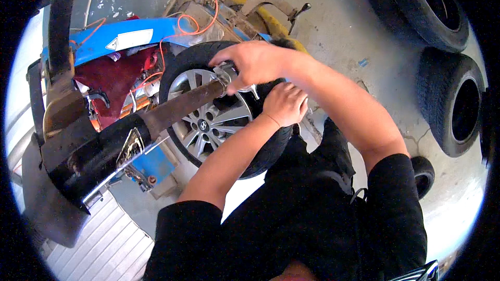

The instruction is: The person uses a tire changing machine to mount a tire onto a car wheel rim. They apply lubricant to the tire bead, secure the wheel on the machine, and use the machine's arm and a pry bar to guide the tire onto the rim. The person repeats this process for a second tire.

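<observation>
A car wheel with silver alloy spokes and a black tyre lies face up in front of me. Over it reaches the brown metal shaft of a tyre changer, coming from the left. At the shaft's end is a metal fitting; my right hand curls round it, fingers on the far side and thumb on the near side. My left hand is a closed fist above the tyre's right side, knuckles up. Whatever is under its fingers is hidden.
The machine's black arm housing fills the left side. Behind the wheel stand a blue panel, a dark red cloth and a coiled orange air hose. Loose tyres stand at the right, on the concrete floor.
</observation>
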`<state>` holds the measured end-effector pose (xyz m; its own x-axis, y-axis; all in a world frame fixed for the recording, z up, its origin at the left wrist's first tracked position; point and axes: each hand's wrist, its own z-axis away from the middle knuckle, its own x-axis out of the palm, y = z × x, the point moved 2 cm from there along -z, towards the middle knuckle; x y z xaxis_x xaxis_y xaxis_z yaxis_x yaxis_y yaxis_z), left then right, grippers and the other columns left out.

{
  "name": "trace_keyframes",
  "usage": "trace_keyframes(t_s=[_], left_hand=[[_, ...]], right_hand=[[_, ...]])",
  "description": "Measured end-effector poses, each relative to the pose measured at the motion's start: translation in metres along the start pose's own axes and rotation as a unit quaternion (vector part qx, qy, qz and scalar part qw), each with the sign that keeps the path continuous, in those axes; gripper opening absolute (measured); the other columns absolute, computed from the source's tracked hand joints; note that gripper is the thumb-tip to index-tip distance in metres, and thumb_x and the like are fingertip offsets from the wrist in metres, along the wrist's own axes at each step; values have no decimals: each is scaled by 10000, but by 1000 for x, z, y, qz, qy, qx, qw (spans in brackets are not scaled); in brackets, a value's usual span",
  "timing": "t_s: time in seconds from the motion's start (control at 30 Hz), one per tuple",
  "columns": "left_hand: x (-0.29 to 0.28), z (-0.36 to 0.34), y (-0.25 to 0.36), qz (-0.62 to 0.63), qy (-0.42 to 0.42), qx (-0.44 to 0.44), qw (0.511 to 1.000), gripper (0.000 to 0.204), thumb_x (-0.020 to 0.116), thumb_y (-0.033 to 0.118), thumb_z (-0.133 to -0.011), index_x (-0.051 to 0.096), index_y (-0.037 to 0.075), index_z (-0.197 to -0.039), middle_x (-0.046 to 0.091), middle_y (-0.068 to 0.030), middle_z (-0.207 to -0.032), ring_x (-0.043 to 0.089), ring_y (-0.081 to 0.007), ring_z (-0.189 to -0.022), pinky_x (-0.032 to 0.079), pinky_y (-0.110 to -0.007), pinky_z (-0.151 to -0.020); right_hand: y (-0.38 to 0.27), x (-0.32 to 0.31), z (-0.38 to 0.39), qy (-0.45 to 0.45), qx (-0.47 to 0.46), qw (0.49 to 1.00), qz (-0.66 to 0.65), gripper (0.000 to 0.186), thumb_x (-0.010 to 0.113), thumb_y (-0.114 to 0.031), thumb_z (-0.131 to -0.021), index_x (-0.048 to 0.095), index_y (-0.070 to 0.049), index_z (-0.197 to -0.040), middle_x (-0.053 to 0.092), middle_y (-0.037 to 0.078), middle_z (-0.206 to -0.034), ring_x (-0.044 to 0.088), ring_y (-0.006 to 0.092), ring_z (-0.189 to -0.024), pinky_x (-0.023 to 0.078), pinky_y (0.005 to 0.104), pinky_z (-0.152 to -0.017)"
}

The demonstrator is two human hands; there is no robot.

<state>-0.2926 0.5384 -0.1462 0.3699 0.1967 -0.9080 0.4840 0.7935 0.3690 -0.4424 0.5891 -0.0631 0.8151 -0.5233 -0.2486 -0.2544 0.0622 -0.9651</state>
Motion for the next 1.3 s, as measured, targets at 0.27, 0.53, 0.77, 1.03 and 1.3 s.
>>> trace_keyframes(t_s=[0.27, 0.53, 0.77, 1.03, 1.3], left_hand=[[57, 6, -16, 516, -121, -123, 839, 673, 629, 345, -1026, 393, 130, -1618, 423, -152, -1659, 397, -333, -1516, 303, -493, -1256], [-42, -20, 6, 546, -94, -236, 799, 603, 652, 330, -996, 434, 135, -1523, 457, -125, -1554, 435, -311, -1433, 333, -473, -1206], [-2, -18, -6, 345, -94, -217, 908, 447, 655, 309, -966, 509, 128, -1347, 523, -101, -1361, 496, -293, -1294, 376, -453, -1128], [-1, -24, -5, 171, -136, -188, 957, 278, 658, 284, -931, 594, 121, -1146, 599, -73, -1141, 567, -272, -1135, 426, -429, -1039], [-14, 1, 6, -46, -189, -58, 979, 155, 662, 260, -896, 680, 114, -944, 674, -46, -921, 637, -252, -976, 475, -406, -950]], right_hand=[[-82, 15, -44, 11, -193, 980, 47, 718, 952, -380, -660, 719, -129, -1291, 729, 124, -1118, 685, 360, -1083, 544, 488, -900], [-118, 19, -107, -279, -209, 934, 75, 492, 771, -221, -799, 715, -57, -1259, 764, 215, -1033, 723, 404, -1045, 558, 502, -892], [-120, 24, -112, -341, -166, 922, 73, 450, 715, -176, -812, 707, -98, -1255, 768, 199, -994, 743, 383, -950, 551, 534, -825], [-130, 11, -106, -340, -121, 926, 109, 452, 679, -144, -823, 724, -81, -1268, 767, 213, -1101, 736, 391, -1069, 564, 511, -917], [-94, -93, -123, -294, -110, 947, 68, 562, 863, -281, -786, 717, -106, -1299, 783, 180, -1093, 733, 361, -1072, 551, 482, -959]])
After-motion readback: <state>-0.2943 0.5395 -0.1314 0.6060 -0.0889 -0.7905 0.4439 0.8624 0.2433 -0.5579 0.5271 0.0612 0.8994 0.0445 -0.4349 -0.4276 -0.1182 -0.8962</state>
